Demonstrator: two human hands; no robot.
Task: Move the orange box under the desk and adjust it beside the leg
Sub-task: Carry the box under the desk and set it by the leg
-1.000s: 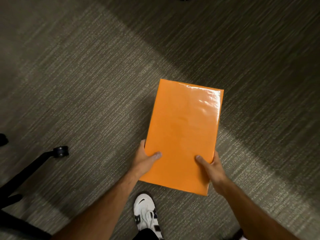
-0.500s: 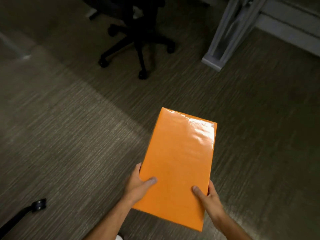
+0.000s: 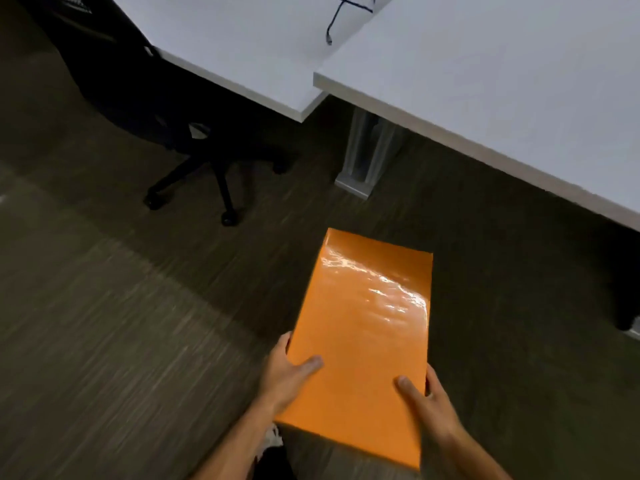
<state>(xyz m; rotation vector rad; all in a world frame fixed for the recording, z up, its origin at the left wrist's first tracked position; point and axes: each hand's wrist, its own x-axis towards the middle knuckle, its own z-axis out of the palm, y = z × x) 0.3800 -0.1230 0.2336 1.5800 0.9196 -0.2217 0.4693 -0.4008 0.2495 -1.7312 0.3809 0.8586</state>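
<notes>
Now both hands clamped on box [image 3: 363, 334], held above carpet [image 3: 104, 341], short of desk [image 3: 502, 81]. Left hand [image 3: 284, 379] on near-left edge, thumb on glossy top. Right hand [image 3: 427, 405] on near-right edge, thumb on top, fingers wrapped round side. Desk leg [image 3: 363, 157] beyond box's far end, well apart. Chair [image 3: 194, 168] left of leg. Second desk [image 3: 242, 39] behind chair; cable [image 3: 337, 15] lies across it.
</notes>
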